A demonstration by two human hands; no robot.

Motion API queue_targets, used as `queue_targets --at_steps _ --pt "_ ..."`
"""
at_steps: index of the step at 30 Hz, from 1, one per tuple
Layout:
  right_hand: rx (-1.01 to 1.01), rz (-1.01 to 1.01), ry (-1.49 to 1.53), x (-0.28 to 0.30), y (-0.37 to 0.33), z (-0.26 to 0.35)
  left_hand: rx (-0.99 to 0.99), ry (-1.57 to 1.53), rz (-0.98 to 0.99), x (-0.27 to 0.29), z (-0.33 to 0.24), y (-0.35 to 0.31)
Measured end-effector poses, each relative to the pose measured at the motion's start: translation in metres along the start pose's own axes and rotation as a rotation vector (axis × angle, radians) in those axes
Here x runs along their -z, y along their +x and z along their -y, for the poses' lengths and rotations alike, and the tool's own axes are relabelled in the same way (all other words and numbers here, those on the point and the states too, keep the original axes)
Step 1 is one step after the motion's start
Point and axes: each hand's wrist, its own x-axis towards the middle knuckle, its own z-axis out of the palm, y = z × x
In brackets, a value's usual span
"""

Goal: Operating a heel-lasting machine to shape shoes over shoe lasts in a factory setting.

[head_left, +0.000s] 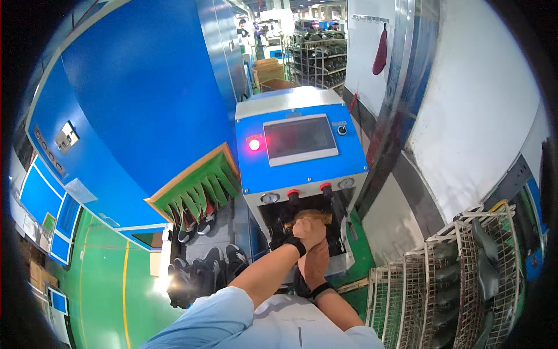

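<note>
Both my hands are together at the front opening of a blue and white machine [300, 174]. My left hand [310, 230] is closed, knuckles up, just in front of a brown, curved piece [321, 217] inside the opening. Just below and touching it, my right hand [315, 263] is curled, its fingertips hidden. What either hand grips is covered by the hands themselves. A dark thing [301, 285] shows beside my right wrist, too little of it visible to name. Two red-collared dark fittings hang above the opening, one of them a post [293, 198] at the left.
The machine's face has a screen [300, 139], a lit red button [254, 145] and gauges [270, 198]. Dark shoes [215, 262] stand on a conveyor at left, below a green strip curtain [200, 192]. A wire rack [430, 285] holding dark shoe-shaped forms is close at right.
</note>
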Motion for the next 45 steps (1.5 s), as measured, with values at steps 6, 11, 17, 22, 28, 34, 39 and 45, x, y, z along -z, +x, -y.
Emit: queue_targets --at_steps 6,11,17,22,28,34,39,45 --pt "0.001 -0.071 0.061 -0.003 -0.001 0.0 -0.058 0.113 -0.14 0.019 -0.004 -0.014" --pt "0.078 -0.101 0.092 -0.002 -0.001 -0.016 -0.037 0.049 -0.171 0.023 -0.014 -0.03" --pt "0.139 -0.026 0.135 0.022 -0.038 0.009 -0.29 0.173 -0.217 0.057 -0.006 -0.087" --pt "0.406 -0.033 -0.158 0.054 -0.106 -0.014 0.188 -0.698 0.115 0.045 0.021 -0.148" --pt "0.105 0.633 -0.046 0.136 -0.125 0.027 0.755 -1.975 1.094 -0.059 0.043 -0.21" --pt "-0.684 0.414 0.795 0.062 -0.115 -0.065 0.78 -2.022 1.1 -0.036 0.016 -0.225" --pt "-0.613 0.346 1.277 0.024 -0.061 -0.017 0.827 -1.932 0.835 -0.098 0.045 -0.245" --pt "-0.619 0.415 1.45 0.147 -0.048 -0.096 0.949 -1.854 0.528 -0.072 0.049 -0.237"
